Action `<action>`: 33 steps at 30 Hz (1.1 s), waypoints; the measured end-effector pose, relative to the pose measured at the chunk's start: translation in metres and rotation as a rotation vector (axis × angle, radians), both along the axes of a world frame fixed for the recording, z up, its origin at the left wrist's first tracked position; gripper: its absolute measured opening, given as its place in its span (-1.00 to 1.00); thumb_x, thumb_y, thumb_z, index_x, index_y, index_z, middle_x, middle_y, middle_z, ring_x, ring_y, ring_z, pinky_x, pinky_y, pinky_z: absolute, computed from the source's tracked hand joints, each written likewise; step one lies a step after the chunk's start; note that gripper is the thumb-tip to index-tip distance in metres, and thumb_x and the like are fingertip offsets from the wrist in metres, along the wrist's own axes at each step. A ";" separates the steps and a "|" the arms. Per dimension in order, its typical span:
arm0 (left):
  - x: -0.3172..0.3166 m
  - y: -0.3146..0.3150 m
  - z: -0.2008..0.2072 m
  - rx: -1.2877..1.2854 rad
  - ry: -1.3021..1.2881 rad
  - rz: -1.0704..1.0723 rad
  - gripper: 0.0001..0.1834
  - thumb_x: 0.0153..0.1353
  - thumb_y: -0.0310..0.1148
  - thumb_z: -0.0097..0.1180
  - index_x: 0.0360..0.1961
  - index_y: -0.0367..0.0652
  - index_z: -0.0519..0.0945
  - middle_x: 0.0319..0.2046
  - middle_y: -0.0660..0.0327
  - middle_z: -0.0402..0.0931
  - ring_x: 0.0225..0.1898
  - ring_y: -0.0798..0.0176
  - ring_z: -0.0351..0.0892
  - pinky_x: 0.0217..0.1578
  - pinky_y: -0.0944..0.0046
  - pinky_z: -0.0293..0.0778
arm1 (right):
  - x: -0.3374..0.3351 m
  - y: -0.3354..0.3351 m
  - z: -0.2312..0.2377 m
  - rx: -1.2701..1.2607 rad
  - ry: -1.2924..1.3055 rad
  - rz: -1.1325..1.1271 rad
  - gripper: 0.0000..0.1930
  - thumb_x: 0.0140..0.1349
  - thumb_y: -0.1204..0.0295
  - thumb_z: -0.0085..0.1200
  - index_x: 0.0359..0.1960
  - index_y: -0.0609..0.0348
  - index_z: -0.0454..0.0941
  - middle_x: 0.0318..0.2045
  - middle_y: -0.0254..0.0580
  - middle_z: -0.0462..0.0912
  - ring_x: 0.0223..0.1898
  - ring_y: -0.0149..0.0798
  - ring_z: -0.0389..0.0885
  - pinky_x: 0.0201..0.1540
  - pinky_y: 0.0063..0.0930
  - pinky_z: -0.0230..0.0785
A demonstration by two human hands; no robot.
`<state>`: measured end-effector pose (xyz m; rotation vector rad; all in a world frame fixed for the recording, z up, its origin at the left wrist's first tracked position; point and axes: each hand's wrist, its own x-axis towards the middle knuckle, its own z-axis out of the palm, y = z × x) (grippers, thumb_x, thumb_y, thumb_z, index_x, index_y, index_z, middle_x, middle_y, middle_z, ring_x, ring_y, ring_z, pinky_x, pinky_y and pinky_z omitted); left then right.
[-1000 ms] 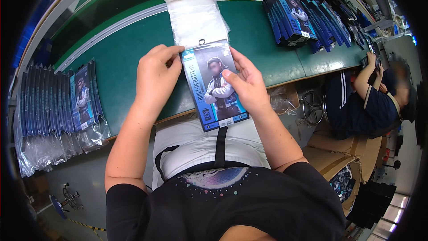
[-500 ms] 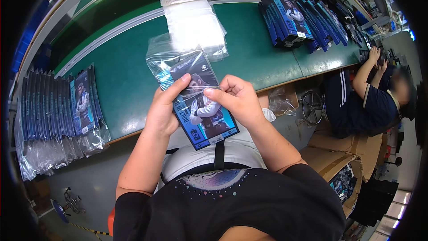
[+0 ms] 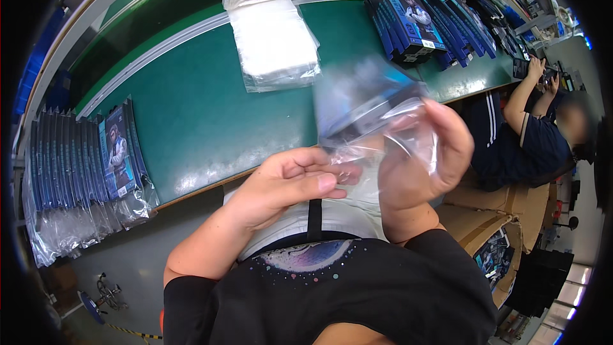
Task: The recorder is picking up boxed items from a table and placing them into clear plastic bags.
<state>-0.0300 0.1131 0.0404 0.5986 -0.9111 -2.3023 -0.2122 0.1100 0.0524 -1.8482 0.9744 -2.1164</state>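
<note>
A blue-and-black printed flat box (image 3: 367, 99), smeared by motion, is inside a clear plastic bag (image 3: 412, 129) above the front edge of the green table. My right hand (image 3: 428, 160) grips the bag's loose film between thumb and fingers, on the right side of the box. Just below the box, my left hand (image 3: 284, 185) has its fingers stretched toward the hanging film, thumb apart; some fingertips show through the plastic. Whether they touch it I cannot tell.
Bagged boxes (image 3: 76, 160) stand in a row at the table's left end. A stack of clear bags (image 3: 271, 38) lies at the back middle. More boxes (image 3: 408, 22) stand back right. An open carton (image 3: 511, 217) is at lower right, near a seated co-worker (image 3: 527, 134).
The box was upright between both hands; now it is tilted sideways and swung up and right. My right hand has moved right with the bag, and my left hand has come off the box.
</note>
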 end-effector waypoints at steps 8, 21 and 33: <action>0.024 0.000 -0.004 0.418 -0.121 0.443 -0.40 0.23 -0.36 0.03 0.26 -0.32 0.19 -0.16 0.07 0.51 -0.15 0.24 0.54 -0.15 0.21 0.47 | 0.052 0.001 -0.004 0.189 0.488 0.572 -0.55 0.06 0.48 0.14 0.04 0.27 0.40 -0.27 -0.04 0.56 -0.34 -0.03 0.57 -0.29 -0.27 0.41; 0.191 0.017 -0.033 -0.871 -2.278 0.741 -0.31 0.17 -0.19 0.14 0.29 -0.17 0.22 0.35 0.02 0.04 0.39 -0.09 -0.06 0.32 -0.18 -0.21 | -0.064 -0.149 0.025 0.122 0.573 -0.636 -0.35 -0.04 -0.07 0.27 -0.05 0.20 0.52 -0.18 0.01 0.53 -0.06 -0.04 0.44 0.01 -0.20 0.29; 0.045 -0.077 -0.045 -1.730 -1.314 0.545 -0.62 -0.01 -0.59 0.16 -0.09 -0.13 0.59 -0.10 0.18 0.51 -0.09 0.06 0.46 -0.07 0.11 0.38 | -0.066 -0.128 -0.017 0.088 0.771 -0.720 -0.26 -0.22 0.01 0.33 0.01 0.17 0.46 -0.12 0.09 0.43 -0.04 0.11 0.37 0.09 -0.04 0.14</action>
